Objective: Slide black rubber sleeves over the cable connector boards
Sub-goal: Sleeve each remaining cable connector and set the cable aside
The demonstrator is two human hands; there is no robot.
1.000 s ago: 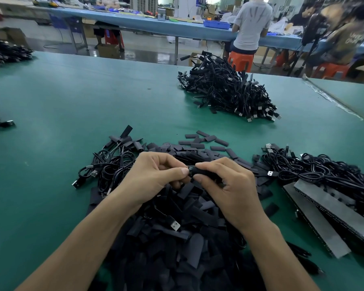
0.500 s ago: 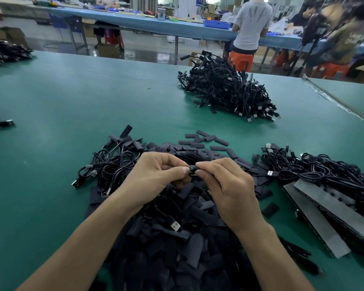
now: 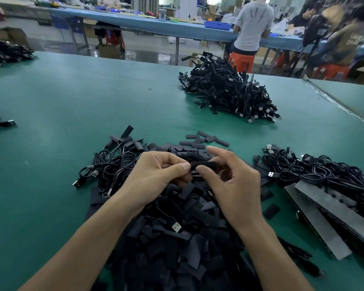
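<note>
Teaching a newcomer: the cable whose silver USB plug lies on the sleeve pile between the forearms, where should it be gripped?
Pinch the black moulded body behind the silver USB plug, from above, across its narrow sides. It lies flat atop the sleeve pile, cable partly buried, so only that end is exposed.
</note>
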